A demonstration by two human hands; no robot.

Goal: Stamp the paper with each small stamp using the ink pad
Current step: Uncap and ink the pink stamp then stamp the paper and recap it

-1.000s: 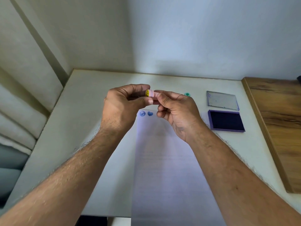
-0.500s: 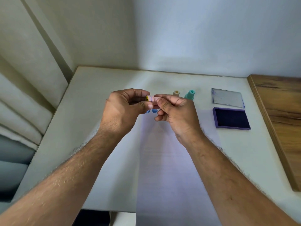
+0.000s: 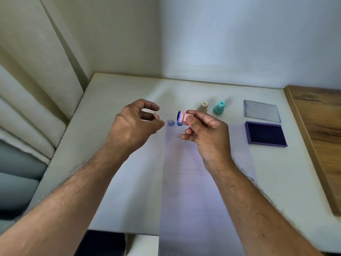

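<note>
Now, your right hand (image 3: 206,133) has the pink stamp (image 3: 182,116) pinched between thumb and fingers (image 3: 191,120), held on its side above the top of the paper (image 3: 199,182), inked face turned toward your left hand (image 3: 132,126). That left hand hovers apart from it, fingers loosely curled with a gap at the tips, holding nothing that I can see.

Mind that wet face: it is dark with ink, and if a left fingertip brushes it you could smudge the ink onto your skin and then the sheet. Two blue marks (image 3: 171,123) already sit at the paper's top edge, right under the stamp, so coming down tilted or too close would likely overlap or blur them. The sheet lies loose on the table (image 3: 114,100) and hangs over the near edge; a sideways press could drag it.

Over by your right, the ink pad (image 3: 265,134) lies open in its purple tray, and its lid (image 3: 262,111) lies flat just behind it. The beige stamp (image 3: 203,107) and teal stamp (image 3: 219,108) stand upright beyond the paper.
</note>
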